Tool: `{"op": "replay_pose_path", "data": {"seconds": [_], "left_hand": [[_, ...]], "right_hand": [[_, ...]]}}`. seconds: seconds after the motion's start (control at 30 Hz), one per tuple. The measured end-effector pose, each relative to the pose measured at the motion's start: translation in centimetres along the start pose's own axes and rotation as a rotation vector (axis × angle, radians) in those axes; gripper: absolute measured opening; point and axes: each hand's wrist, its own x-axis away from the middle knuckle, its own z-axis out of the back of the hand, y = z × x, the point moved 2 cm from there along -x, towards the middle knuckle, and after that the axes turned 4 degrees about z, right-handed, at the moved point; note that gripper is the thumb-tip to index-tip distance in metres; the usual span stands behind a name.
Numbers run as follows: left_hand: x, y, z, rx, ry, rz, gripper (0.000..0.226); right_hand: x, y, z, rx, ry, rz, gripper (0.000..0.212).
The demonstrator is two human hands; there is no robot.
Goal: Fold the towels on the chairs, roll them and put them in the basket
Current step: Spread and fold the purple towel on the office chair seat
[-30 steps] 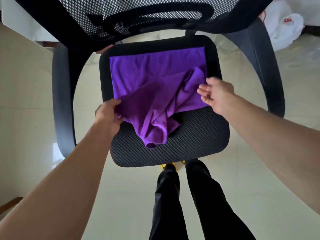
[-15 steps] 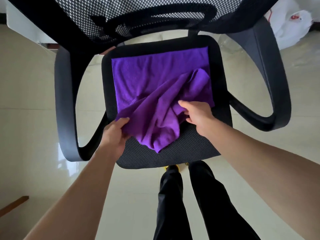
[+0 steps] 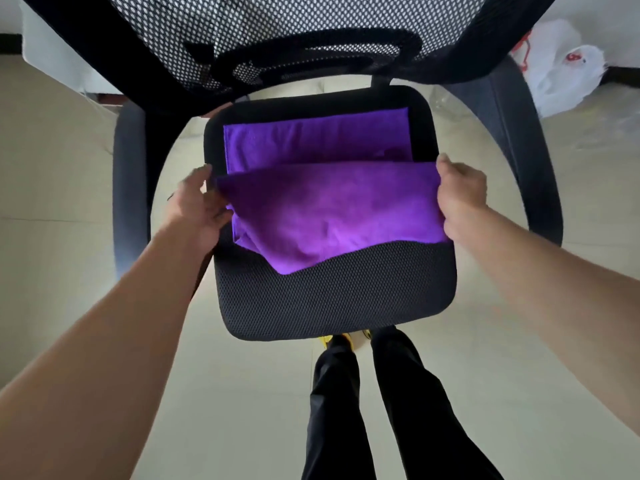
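Note:
A purple towel lies on the black mesh seat of an office chair. Its near half is lifted and stretched flat between my hands, over the far half that rests on the seat. My left hand pinches the towel's left corner. My right hand grips the right corner. The lifted edge runs straight from hand to hand. No basket is in view.
The chair's mesh backrest rises at the top, with armrests on the left and right. A white plastic bag lies on the tiled floor at the upper right. My legs in black trousers stand before the seat.
The towel's near half was a crumpled bunch. My right hand moved out to the right corner, and both hands pulled it taut into a flat fold raised over the far half.

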Motion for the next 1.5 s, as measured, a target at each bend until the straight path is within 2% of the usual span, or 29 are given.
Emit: {"op": "replay_pose_path", "data": {"seconds": [0.1, 0.17, 0.23, 0.33, 0.4, 0.47, 0.57, 0.7, 0.87, 0.97, 1.1, 1.2, 1.33, 1.5], "left_hand": [[0.2, -2.1, -0.4, -0.157, 0.140, -0.021, 0.017], [0.6, -5.4, -0.6, -0.216, 0.212, 0.002, 0.023], [1.2, -9.3, -0.9, -0.260, 0.162, 0.143, 0.024], [1.3, -13.3, -1.5, -0.273, 0.102, 0.341, 0.029], [1.2, -13.8, -1.8, -0.199, 0.096, 0.355, 0.021], [0.9, -13.4, -1.8, -0.102, 0.107, 0.304, 0.017], [1.4, -12.0, -1.1, 0.111, 0.078, 0.252, 0.014], [3.3, -10.5, -0.2, 0.430, -0.015, 0.254, 0.031], [6.5, -9.6, 1.2, 0.520, -0.051, 0.317, 0.025], [8.1, -10.4, 2.5, 0.351, -0.005, 0.237, 0.026], [10.9, -14.0, 5.1, -0.035, 0.227, 0.011, 0.026], [12.3, -16.7, 7.2, -0.220, 0.260, -0.069, 0.030], [14.7, -20.3, 10.2, -0.230, 0.286, -0.146, 0.023], [19.3, -25.5, 13.4, -0.234, 0.317, -0.162, 0.021]], "right_hand": [[-0.1, 0.8, -1.0, 0.007, -0.167, -0.103, 0.021], [0.8, 2.1, -0.9, 0.046, -0.238, -0.156, 0.040], [2.0, 3.7, -0.7, 0.093, -0.282, -0.202, 0.045], [2.8, 5.5, -0.8, 0.118, -0.328, -0.237, 0.013], [2.7, 6.2, -0.8, 0.085, -0.306, -0.270, 0.009], [2.4, 6.1, -0.5, -0.011, -0.224, -0.325, 0.017], [2.3, 5.7, 0.8, -0.194, -0.098, -0.394, 0.008], [4.0, 5.5, 2.1, -0.282, 0.003, -0.394, 0.011], [7.6, 5.7, 4.3, -0.400, 0.074, -0.422, 0.024], [9.6, 7.0, 6.8, -0.317, 0.055, -0.338, 0.025], [12.3, 9.2, 10.1, -0.061, 0.024, -0.135, 0.013], [13.6, 11.4, 11.9, 0.013, 0.001, -0.069, 0.015], [16.1, 13.7, 14.5, 0.031, -0.104, -0.042, 0.006], [20.8, 16.2, 18.9, 0.169, -0.282, -0.036, 0.012]]}}
